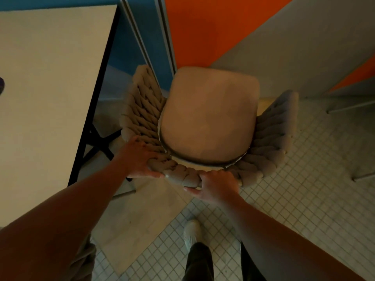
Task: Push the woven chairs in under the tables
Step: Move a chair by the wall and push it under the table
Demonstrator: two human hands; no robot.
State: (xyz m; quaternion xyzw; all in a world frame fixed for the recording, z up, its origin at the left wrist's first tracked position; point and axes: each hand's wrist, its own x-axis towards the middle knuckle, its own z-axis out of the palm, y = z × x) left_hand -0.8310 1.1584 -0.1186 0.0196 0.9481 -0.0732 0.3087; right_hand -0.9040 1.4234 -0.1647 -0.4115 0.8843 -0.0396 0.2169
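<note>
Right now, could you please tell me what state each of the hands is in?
Left hand: closed, gripping the chair back.
Right hand: closed, gripping the chair back too.

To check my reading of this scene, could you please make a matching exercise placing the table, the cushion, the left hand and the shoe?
Things:
1 table
2 cushion
3 left hand
4 shoe

Places:
a on the tiles, at the bottom of the view
b on the seat of the chair
c gripping the chair's woven back
d standing left of the chair

Pairs: 1-d, 2-b, 3-c, 4-a
</note>
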